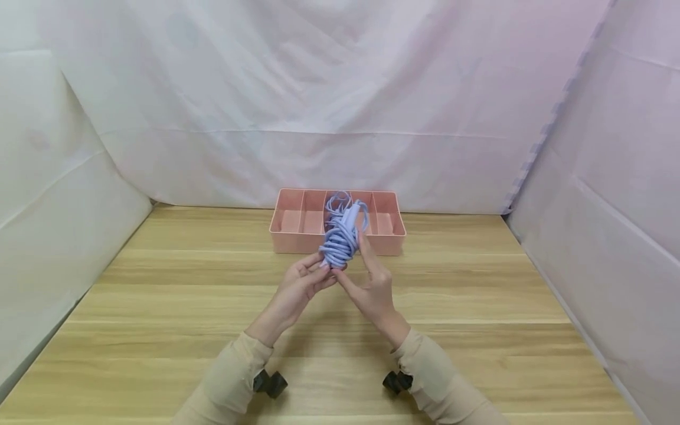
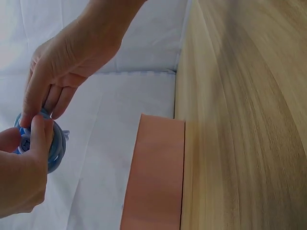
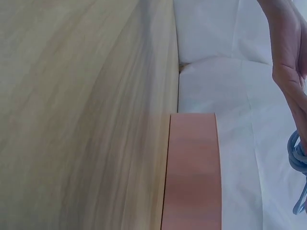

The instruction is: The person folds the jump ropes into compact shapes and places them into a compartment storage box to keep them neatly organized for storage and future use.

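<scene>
A bundle of light blue cable [image 1: 338, 245], wound round and round, is held up in front of the pink box, with a pale block-like piece and loose loops at its upper end. My left hand [image 1: 297, 289] holds the bundle's lower end from the left, thumb against it. From the right, my right hand [image 1: 374, 289] grips it, index finger along its side and thumb near the bottom. The left wrist view shows fingertips of both hands pinching the round end of the coiled cable [image 2: 56, 148]. In the right wrist view, only an edge of the coiled cable [image 3: 298, 158] shows.
Behind the hands, a pink divided box [image 1: 297, 243] stands on the wooden table [image 1: 186, 307], partly covered by the cable in the head view. White cloth [image 1: 319, 88] hangs at the back and both sides. Small black devices [image 1: 271, 383] sit at the wrists.
</scene>
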Tool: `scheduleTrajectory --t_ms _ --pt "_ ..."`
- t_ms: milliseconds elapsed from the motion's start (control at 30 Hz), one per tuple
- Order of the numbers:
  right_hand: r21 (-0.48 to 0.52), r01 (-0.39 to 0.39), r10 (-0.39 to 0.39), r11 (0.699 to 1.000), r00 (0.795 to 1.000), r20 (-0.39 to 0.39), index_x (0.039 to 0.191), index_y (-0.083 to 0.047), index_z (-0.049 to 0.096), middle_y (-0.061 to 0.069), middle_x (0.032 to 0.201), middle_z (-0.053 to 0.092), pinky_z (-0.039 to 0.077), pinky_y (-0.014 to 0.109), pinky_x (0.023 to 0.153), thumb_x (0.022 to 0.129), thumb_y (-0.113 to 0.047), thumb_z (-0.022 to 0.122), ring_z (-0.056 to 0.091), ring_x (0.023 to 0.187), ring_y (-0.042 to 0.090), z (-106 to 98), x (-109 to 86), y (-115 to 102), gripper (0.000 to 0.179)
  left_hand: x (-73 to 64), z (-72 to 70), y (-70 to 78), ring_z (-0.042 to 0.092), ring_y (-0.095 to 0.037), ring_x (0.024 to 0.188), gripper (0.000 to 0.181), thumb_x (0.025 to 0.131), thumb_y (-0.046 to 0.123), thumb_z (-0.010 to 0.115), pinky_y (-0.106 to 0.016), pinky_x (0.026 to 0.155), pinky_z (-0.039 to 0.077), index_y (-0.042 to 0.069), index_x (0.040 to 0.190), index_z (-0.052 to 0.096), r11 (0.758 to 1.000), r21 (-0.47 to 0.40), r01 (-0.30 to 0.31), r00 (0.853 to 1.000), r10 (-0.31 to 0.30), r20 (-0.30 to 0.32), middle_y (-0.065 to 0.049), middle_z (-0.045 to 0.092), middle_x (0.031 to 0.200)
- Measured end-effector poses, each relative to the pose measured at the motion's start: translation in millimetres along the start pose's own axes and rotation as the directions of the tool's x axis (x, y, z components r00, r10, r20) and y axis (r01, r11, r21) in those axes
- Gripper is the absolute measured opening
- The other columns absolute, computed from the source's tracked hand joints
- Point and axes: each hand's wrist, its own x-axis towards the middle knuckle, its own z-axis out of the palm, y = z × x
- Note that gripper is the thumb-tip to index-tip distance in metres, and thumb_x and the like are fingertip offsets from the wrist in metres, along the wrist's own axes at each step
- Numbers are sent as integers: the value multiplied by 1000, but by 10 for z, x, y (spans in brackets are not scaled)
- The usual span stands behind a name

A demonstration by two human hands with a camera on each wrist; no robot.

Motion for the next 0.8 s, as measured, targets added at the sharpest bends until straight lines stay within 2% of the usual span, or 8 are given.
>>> scheduleTrajectory --t_ms 167,300,400,533,600,667,700,800 --pt "-2 -72 72 997 997 10 132 10 36 22 130 47 42 32 95 74 -4 72 51 114 28 -21 -30 70 69 116 20 -93 62 -9 88 41 91 -7 43 -29 84 50 -18 129 32 984 173 -39 996 52 -71 -30 51 119" --pt "23 -131 131 991 991 -1 132 9 37 22 131 45 43 36 93 71 8 71 50 115 27 -27 -67 143 70 204 39 -174 64 -14 86 36 87 -6 52 -31 77 53 -16 121 46 925 360 -125 975 181 -127 -32 55 112" --pt "48 -135 137 990 990 -32 130 10 39 22 132 43 43 39 92 71 13 68 47 118 26 -28 -69 204 66 272 42 -181 66 -22 83 31 84 -4 59 -31 70 55 -13 114 55 832 503 -232 949 308 -72 -28 61 102" --pt "28 -126 128 992 989 -73 127 11 43 26 128 46 43 37 93 70 14 68 48 117 26 -49 -7 301 63 424 48 -173 66 -26 85 29 79 4 66 -26 68 54 -8 105 62 639 690 -342 889 458 16 -22 65 96" --pt "-3 -130 129 992 989 -78 126 11 45 27 123 49 44 35 93 70 12 69 51 114 28 -69 49 380 61 525 59 -176 65 -25 86 30 78 7 69 -24 69 54 -7 104 63 568 750 -338 868 497 14 -20 65 97" --pt "-54 -136 133 989 989 -56 125 11 46 26 121 52 45 34 92 71 9 70 53 111 29 -90 108 487 59 642 66 -185 66 -23 86 31 77 10 70 -24 69 54 -6 103 64 533 790 -302 865 502 -8 -19 65 97" --pt "-82 -134 132 988 991 -31 124 11 47 26 120 53 46 35 91 71 8 71 55 109 30 -104 140 554 58 700 70 -190 66 -22 85 30 78 11 70 -24 70 54 -5 103 64 521 807 -278 869 494 -19 -18 65 97" --pt "-145 -112 123 983 990 69 120 14 49 28 118 54 44 41 92 72 5 71 54 108 35 -145 236 772 54 887 61 -227 64 -18 76 24 81 11 67 -23 65 53 -5 99 67 445 868 -222 883 469 -14 -16 68 89"
